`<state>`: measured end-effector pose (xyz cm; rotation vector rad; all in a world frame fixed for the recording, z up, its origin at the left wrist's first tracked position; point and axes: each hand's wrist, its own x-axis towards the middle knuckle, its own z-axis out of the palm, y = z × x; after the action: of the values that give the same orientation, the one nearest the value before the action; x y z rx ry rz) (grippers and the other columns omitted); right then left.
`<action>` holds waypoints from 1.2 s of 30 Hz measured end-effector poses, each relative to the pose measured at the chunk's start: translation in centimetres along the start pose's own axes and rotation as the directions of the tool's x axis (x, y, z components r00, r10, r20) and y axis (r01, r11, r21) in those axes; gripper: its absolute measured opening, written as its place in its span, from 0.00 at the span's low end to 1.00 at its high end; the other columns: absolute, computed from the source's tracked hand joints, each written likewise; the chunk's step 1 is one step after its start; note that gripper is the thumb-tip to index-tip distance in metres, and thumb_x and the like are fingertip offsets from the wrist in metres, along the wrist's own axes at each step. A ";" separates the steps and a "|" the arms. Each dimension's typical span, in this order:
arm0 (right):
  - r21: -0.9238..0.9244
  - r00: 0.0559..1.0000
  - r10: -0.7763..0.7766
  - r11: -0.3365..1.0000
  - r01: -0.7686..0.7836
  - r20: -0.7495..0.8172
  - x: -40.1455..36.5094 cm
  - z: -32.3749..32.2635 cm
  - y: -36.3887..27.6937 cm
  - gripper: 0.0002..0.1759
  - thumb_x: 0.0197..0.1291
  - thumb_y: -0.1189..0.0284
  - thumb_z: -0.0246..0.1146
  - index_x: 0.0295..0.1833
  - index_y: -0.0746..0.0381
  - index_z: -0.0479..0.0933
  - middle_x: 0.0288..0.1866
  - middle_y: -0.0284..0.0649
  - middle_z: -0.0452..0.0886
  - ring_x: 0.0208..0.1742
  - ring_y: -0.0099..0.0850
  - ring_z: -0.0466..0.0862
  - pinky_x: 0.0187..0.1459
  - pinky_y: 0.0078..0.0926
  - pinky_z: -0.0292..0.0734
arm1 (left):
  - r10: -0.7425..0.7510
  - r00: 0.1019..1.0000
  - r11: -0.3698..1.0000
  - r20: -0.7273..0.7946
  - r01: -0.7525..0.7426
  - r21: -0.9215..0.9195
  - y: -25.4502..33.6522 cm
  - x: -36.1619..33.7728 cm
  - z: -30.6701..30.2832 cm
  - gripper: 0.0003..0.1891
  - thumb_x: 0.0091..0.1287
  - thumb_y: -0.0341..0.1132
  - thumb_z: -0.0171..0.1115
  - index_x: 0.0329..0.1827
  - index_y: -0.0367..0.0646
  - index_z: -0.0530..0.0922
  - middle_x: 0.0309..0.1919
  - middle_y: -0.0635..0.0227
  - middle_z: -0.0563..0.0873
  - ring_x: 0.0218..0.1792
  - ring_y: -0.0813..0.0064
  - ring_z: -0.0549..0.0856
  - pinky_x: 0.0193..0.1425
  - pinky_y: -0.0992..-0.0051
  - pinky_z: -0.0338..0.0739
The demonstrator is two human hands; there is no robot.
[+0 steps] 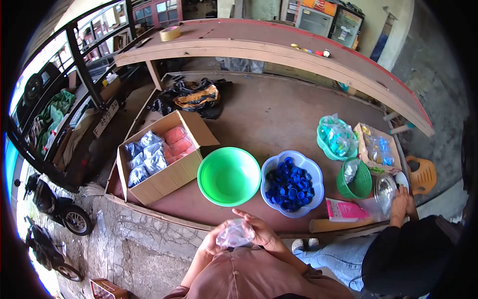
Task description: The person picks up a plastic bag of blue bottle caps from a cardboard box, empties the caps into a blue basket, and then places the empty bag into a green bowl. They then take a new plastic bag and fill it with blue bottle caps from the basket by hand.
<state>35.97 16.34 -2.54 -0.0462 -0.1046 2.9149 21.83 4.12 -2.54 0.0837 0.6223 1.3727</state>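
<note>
A clear plastic bag (pixel 235 234) is held between my two hands, close to my body and below the table edge. My left hand (pixel 213 241) has its fingers wrapped round the bag's left side. At the bag's right side is my right hand (pixel 259 230), gripping it, with one finger stretched toward the left. In front of my hands stand an empty green basin (pixel 229 176) and a lavender scalloped basket (pixel 318 192) full of blue caps (pixel 291 185). To the left, an open cardboard box (pixel 167 180) holds bags with blue and red contents.
A co-worker's hands (pixel 401 205) touch a clear container at the right. Nearby are a green basket (pixel 354 187), a turquoise basket (pixel 323 144), a small box (pixel 378 162) and a pink packet (pixel 343 210). A raised shelf (pixel 279 47) spans the back, above a black plastic bag (pixel 194 97).
</note>
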 end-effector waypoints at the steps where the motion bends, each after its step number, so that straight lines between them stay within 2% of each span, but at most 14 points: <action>1: -0.075 0.961 -0.061 0.996 0.042 -0.268 -0.2 0.9 0.0 0.28 0.66 0.68 0.52 0.68 0.64 0.55 0.38 0.44 0.82 0.35 0.26 0.84 0.37 0.20 0.81 | 0.088 0.992 0.990 0.092 -0.076 -0.122 0.0 0.9 0.2 0.21 0.67 0.46 0.50 0.57 0.41 0.68 0.49 0.62 0.78 0.47 0.70 0.79 0.51 0.70 0.75; 6: -0.231 0.990 -0.141 0.963 0.140 0.012 -2.1 0.8 -0.7 0.30 0.67 0.66 0.48 0.70 0.63 0.49 0.46 0.50 0.79 0.33 0.30 0.84 0.33 0.24 0.82 | 0.147 0.963 0.917 0.224 -0.218 0.334 3.1 1.3 2.0 0.28 0.60 0.47 0.60 0.59 0.43 0.65 0.51 0.64 0.72 0.54 0.68 0.74 0.54 0.70 0.70; 8: -0.432 0.961 -0.230 0.890 0.143 -0.155 -2.7 2.1 -0.6 0.32 0.66 0.68 0.49 0.71 0.63 0.44 0.50 0.51 0.78 0.32 0.31 0.84 0.33 0.25 0.83 | 0.141 0.911 0.212 0.388 -0.410 0.887 5.1 1.1 3.7 0.28 0.54 0.38 0.67 0.57 0.42 0.67 0.52 0.64 0.71 0.56 0.70 0.71 0.56 0.71 0.68; 12: -0.454 0.966 -0.251 0.869 0.195 -0.066 -4.2 2.1 -1.5 0.34 0.66 0.70 0.49 0.72 0.62 0.40 0.52 0.51 0.77 0.31 0.31 0.84 0.32 0.25 0.83 | -0.105 0.941 0.259 0.321 -0.286 0.923 6.0 1.7 6.4 0.25 0.51 0.32 0.68 0.53 0.40 0.70 0.48 0.63 0.73 0.53 0.70 0.74 0.55 0.70 0.69; 13: -0.430 0.966 -0.253 0.879 0.205 -0.057 -4.4 1.9 -1.6 0.34 0.66 0.71 0.49 0.72 0.61 0.40 0.53 0.51 0.76 0.31 0.30 0.84 0.32 0.25 0.83 | -0.096 0.891 0.167 0.445 -0.426 0.889 5.8 2.1 6.4 0.25 0.52 0.32 0.68 0.53 0.40 0.70 0.46 0.60 0.74 0.51 0.68 0.75 0.54 0.70 0.70; 16: -0.404 0.954 -0.295 0.881 0.248 -0.057 -4.8 0.9 -1.5 0.34 0.65 0.72 0.49 0.72 0.60 0.41 0.55 0.52 0.74 0.30 0.30 0.84 0.31 0.25 0.82 | -0.061 0.885 0.085 0.462 -0.457 0.885 5.1 2.0 7.8 0.24 0.52 0.30 0.68 0.52 0.40 0.70 0.48 0.61 0.76 0.52 0.68 0.75 0.55 0.70 0.69; 20: -0.394 0.933 -0.352 0.870 0.297 -0.075 -5.0 1.2 -1.6 0.32 0.66 0.72 0.48 0.72 0.59 0.44 0.57 0.53 0.73 0.27 0.29 0.83 0.27 0.24 0.81 | -0.098 0.930 0.108 0.355 -0.345 0.932 4.3 3.3 7.1 0.22 0.54 0.33 0.67 0.50 0.37 0.70 0.38 0.58 0.78 0.42 0.67 0.79 0.46 0.70 0.72; 24: -0.470 0.922 -0.370 0.838 0.277 -0.117 -5.5 1.1 -2.2 0.31 0.66 0.69 0.48 0.72 0.56 0.46 0.57 0.54 0.73 0.26 0.30 0.83 0.28 0.24 0.80 | -0.078 0.903 0.170 0.423 -0.406 0.898 4.4 3.5 6.9 0.18 0.55 0.34 0.67 0.45 0.37 0.71 0.33 0.59 0.79 0.36 0.68 0.79 0.41 0.70 0.72; 27: -0.826 0.894 -0.372 0.563 0.003 -0.250 -5.2 2.7 -2.1 0.30 0.68 0.70 0.47 0.72 0.54 0.46 0.50 0.48 0.77 0.26 0.27 0.82 0.26 0.20 0.77 | 0.072 0.936 0.237 0.344 -0.351 0.906 3.6 3.8 6.2 0.11 0.57 0.29 0.61 0.40 0.36 0.70 0.31 0.61 0.77 0.33 0.71 0.77 0.38 0.73 0.71; 28: -0.826 0.895 -0.370 0.564 0.002 -0.251 -4.9 3.0 -1.9 0.30 0.68 0.70 0.47 0.72 0.54 0.46 0.50 0.48 0.77 0.26 0.27 0.82 0.26 0.20 0.77 | 0.138 0.924 0.177 0.358 -0.378 0.909 3.4 3.8 6.2 0.08 0.58 0.26 0.58 0.38 0.37 0.69 0.30 0.63 0.75 0.32 0.74 0.75 0.36 0.75 0.69; 30: -0.963 0.918 -0.377 0.268 -0.016 -0.121 -4.5 3.5 -1.8 0.30 0.67 0.71 0.48 0.72 0.54 0.47 0.47 0.44 0.78 0.24 0.23 0.80 0.25 0.17 0.75 | 0.204 0.905 0.114 0.372 -0.400 0.909 3.2 3.6 6.2 0.05 0.58 0.24 0.54 0.36 0.37 0.68 0.28 0.65 0.74 0.31 0.76 0.73 0.35 0.77 0.68; 33: -0.953 0.918 -0.385 0.302 0.030 -0.093 -4.2 5.2 -1.4 0.30 0.66 0.73 0.50 0.72 0.56 0.48 0.48 0.43 0.78 0.21 0.19 0.77 0.23 0.16 0.74 | 0.252 0.916 0.160 0.311 -0.357 0.920 2.5 3.5 5.9 0.05 0.56 0.21 0.51 0.33 0.37 0.66 0.26 0.66 0.71 0.29 0.79 0.71 0.34 0.78 0.67; 35: -0.948 0.917 -0.392 0.312 0.055 -0.075 -3.9 5.2 -1.2 0.30 0.66 0.74 0.50 0.71 0.57 0.49 0.48 0.42 0.78 0.20 0.19 0.77 0.23 0.16 0.74 | 0.414 0.889 0.469 0.195 -0.393 0.791 1.5 4.2 4.8 0.06 0.54 0.22 0.54 0.30 0.37 0.65 0.24 0.67 0.70 0.28 0.80 0.69 0.32 0.79 0.66; 36: -0.951 0.894 -0.441 0.301 0.066 -0.077 -3.8 4.7 -1.2 0.29 0.65 0.75 0.51 0.70 0.58 0.51 0.48 0.42 0.78 0.20 0.19 0.77 0.22 0.16 0.74 | 0.413 0.890 0.469 0.195 -0.392 0.791 1.4 4.1 4.8 0.06 0.54 0.22 0.54 0.30 0.37 0.65 0.24 0.67 0.70 0.28 0.80 0.69 0.32 0.79 0.66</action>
<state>39.80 16.32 2.32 -0.6387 -1.5759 2.0291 23.01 9.65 0.57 1.0491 1.2995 1.4192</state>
